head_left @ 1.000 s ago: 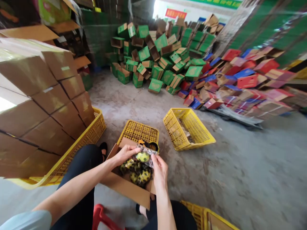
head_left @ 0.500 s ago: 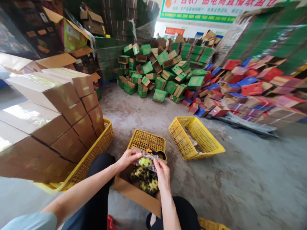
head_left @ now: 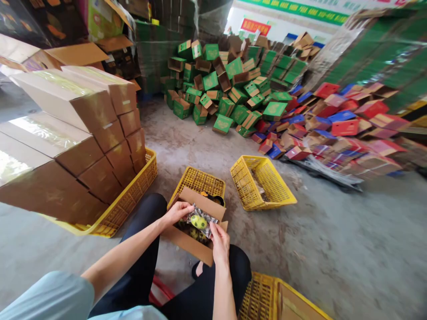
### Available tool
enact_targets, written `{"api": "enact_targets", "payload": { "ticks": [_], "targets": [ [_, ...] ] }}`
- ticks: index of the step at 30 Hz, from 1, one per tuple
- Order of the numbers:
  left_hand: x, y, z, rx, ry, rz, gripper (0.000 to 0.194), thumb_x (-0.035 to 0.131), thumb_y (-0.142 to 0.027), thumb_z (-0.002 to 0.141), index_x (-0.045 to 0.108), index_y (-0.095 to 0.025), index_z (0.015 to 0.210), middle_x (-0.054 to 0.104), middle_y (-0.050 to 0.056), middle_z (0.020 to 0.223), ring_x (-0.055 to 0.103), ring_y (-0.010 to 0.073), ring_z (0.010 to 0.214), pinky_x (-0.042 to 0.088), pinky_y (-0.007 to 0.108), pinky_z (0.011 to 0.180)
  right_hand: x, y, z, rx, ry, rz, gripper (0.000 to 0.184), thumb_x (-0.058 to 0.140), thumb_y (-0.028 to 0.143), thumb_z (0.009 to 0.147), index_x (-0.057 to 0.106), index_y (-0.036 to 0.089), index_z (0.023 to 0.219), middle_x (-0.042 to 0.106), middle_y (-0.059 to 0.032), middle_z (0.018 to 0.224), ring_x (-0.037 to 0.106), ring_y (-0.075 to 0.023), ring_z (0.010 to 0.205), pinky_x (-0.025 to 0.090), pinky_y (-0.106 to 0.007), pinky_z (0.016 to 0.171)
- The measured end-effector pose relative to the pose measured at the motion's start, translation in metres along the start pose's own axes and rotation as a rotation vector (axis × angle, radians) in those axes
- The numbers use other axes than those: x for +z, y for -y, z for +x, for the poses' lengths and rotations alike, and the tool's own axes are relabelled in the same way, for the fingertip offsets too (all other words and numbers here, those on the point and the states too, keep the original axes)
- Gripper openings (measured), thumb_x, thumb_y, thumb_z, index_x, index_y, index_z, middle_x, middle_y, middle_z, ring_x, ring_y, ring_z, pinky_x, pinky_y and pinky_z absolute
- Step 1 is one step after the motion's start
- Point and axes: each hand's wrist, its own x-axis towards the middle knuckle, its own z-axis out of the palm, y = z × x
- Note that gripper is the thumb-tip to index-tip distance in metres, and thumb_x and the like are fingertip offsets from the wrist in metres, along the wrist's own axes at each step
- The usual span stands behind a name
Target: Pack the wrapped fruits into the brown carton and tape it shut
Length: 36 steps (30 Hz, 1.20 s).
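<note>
A clear plastic bag with a yellow-green, dark-spotted fruit in it is stretched between my hands. My left hand pinches its left end. The opposite end is between the fingers of my right hand. Just below is an open cardboard box with its flaps spread. Inside it lie more spotted, bagged fruits, partly hidden by my hands and the bag. The box rests at the near side of a yellow plastic crate, on which a black round object with orange parts lies.
Stacked brown cartons stand at the left in a yellow crate. Another yellow crate sits right of centre on the concrete floor, and one more near my right knee. Green boxes and red-blue boxes are heaped behind.
The view has shifted and tilted down. My hands still hold the bagged fruit over the box. The box's far flap now shows behind the bag, partly covering the black object.
</note>
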Motion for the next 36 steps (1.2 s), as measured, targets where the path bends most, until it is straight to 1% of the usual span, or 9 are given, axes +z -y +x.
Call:
{"api": "enact_targets", "payload": {
  "ticks": [4,7,11,19,23,27,30,33,36],
  "targets": [
    [-0.008,-0.002,-0.002,-0.036,0.060,-0.053,0.064,0.089,-0.066,0.067,0.071,-0.012,0.096,0.072,0.007,0.090,0.066,0.0146,0.076,0.052,0.022,0.066,-0.003,-0.008,0.012,0.034,0.012,0.001,0.056,0.093,0.061,0.057,0.085,0.016,0.090,0.081,-0.0091,0.083,0.075,-0.0283,0.075,0.061,-0.036,0.067],
    [-0.012,-0.001,-0.002,-0.112,0.110,-0.097,0.069,0.095,-0.058,0.062,0.071,-0.015,0.111,0.075,0.011,0.105,0.072,0.0206,0.089,0.057,0.028,0.075,-0.005,-0.014,0.021,0.032,0.030,-0.028,0.056,0.094,0.060,0.056,0.085,0.016,0.089,0.081,-0.0090,0.084,0.075,-0.0278,0.075,0.061,-0.036,0.068],
    [-0.015,0.004,0.001,-0.186,0.127,-0.111,0.068,0.097,-0.055,0.060,0.071,-0.013,0.106,0.076,0.012,0.100,0.074,0.0215,0.087,0.058,0.031,0.081,-0.003,-0.015,0.024,0.028,0.046,-0.014,0.053,0.094,0.059,0.057,0.085,0.017,0.089,0.082,-0.0085,0.086,0.075,-0.0266,0.076,0.061,-0.035,0.069],
    [-0.016,0.013,0.005,-0.101,0.152,-0.121,0.060,0.099,-0.048,0.061,0.072,-0.013,0.103,0.074,0.011,0.105,0.070,0.0212,0.093,0.056,0.034,0.088,0.005,-0.005,0.013,0.079,0.154,0.050,0.058,0.094,0.057,0.062,0.081,0.020,0.104,0.082,-0.0089,0.094,0.076,-0.0264,0.085,0.060,-0.033,0.071],
    [-0.017,0.013,0.002,-0.086,0.185,-0.113,0.058,0.097,-0.046,0.065,0.072,-0.012,0.106,0.074,0.011,0.107,0.070,0.0226,0.096,0.054,0.035,0.091,0.004,-0.009,0.013,0.090,0.134,0.050,0.053,0.095,0.057,0.060,0.079,0.017,0.092,0.080,-0.0075,0.082,0.074,-0.0241,0.075,0.059,-0.032,0.066],
    [-0.019,0.013,-0.001,-0.052,0.305,-0.168,0.073,0.102,-0.032,0.058,0.072,-0.015,0.123,0.074,0.011,0.116,0.070,0.0248,0.105,0.050,0.036,0.100,-0.001,-0.013,0.015,0.149,0.162,0.095,0.053,0.098,0.053,0.056,0.079,0.016,0.090,0.078,-0.0055,0.079,0.072,-0.0198,0.070,0.057,-0.028,0.063],
    [-0.021,0.015,-0.001,-0.046,0.295,-0.199,0.095,0.102,-0.025,0.056,0.062,-0.021,0.142,0.071,0.011,0.123,0.067,0.0267,0.115,0.049,0.037,0.102,-0.003,-0.014,0.016,0.173,0.193,0.105,0.055,0.099,0.050,0.058,0.080,0.018,0.099,0.079,-0.0052,0.082,0.073,-0.0199,0.073,0.058,-0.029,0.066],
    [-0.023,0.019,0.000,-0.106,0.280,-0.179,0.112,0.100,-0.026,0.063,0.043,-0.029,0.159,0.068,0.010,0.127,0.067,0.0257,0.114,0.051,0.041,0.100,-0.003,-0.017,0.015,0.141,0.230,0.112,0.058,0.096,0.050,0.065,0.078,0.024,0.114,0.081,-0.0067,0.102,0.076,-0.0242,0.091,0.061,-0.033,0.076],
    [-0.024,0.025,0.002,-0.131,0.301,-0.154,0.108,0.098,-0.029,0.067,0.042,-0.029,0.160,0.066,0.010,0.125,0.068,0.0234,0.107,0.052,0.041,0.098,-0.004,-0.022,0.015,0.136,0.332,0.069,0.060,0.091,0.055,0.072,0.076,0.025,0.121,0.079,-0.0086,0.118,0.074,-0.0288,0.108,0.060,-0.039,0.091]
  ]
}}
